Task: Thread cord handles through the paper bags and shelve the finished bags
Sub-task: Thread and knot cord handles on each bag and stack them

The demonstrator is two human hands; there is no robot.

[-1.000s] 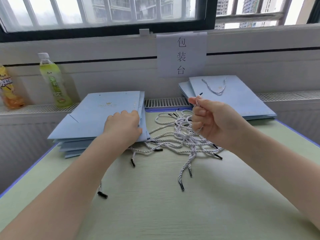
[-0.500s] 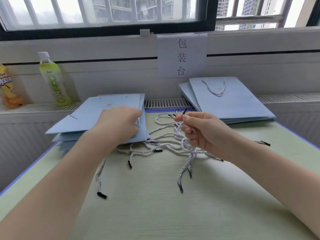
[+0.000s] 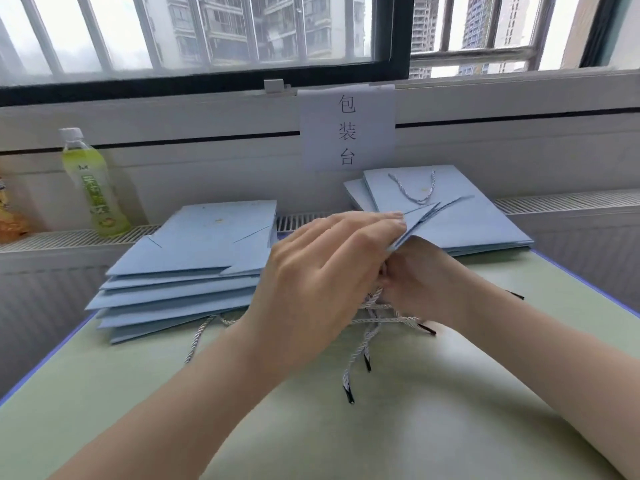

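Note:
My left hand (image 3: 322,271) holds a flat light-blue paper bag (image 3: 420,216) lifted over the table's middle, seen nearly edge-on. Beneath it my right hand (image 3: 419,275) is closed on a white-and-grey twisted cord (image 3: 372,299), mostly hidden by the left hand. A loose pile of cords (image 3: 384,320) with black tips lies under both hands. A stack of flat blue bags (image 3: 194,258) without cords sits at the left. At the back right lies a smaller stack of bags with a cord handle (image 3: 450,209).
A green drink bottle (image 3: 90,183) and an orange snack packet (image 3: 8,216) stand on the ledge at the back left. A white paper sign (image 3: 348,129) hangs below the window. The pale green table (image 3: 311,427) has a blue edge.
My left hand has lifted one bag off the left stack and carried it right, over the cords. My right hand has drawn in under the bag with its cord.

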